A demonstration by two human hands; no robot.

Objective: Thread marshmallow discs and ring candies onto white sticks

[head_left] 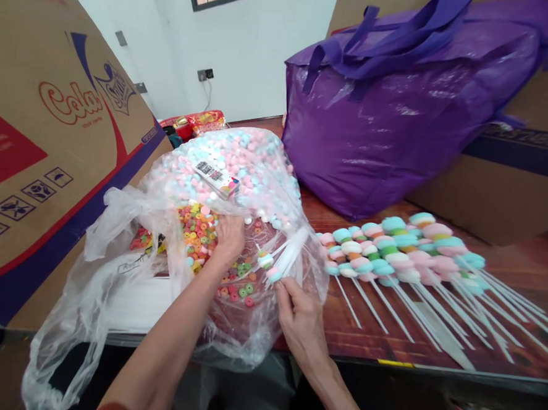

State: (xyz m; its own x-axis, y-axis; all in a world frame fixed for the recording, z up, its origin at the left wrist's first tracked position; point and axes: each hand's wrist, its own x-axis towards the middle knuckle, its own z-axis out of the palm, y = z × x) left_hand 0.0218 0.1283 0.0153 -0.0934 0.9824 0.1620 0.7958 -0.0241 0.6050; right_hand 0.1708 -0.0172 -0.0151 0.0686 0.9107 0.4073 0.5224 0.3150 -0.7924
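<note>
My left hand reaches into an open clear plastic bag, beside a heap of coloured gummy rings; its fingertips are hidden among the sweets. Pinched between thumb and fingers of my right hand is a marshmallow skewer, with pastel marshmallows and a ring at its near end. White sticks lie bunched just behind that hand. More loose rings are scattered between my hands. Pink, blue and white marshmallows fill the far part of the bag, with a printed packet on top.
Finished-looking marshmallow skewers lie stacked on the wooden table at right. Behind them stands a large purple bag. Cardboard boxes flank both sides. Red packets sit at the back, and white sticks or sheets at front left.
</note>
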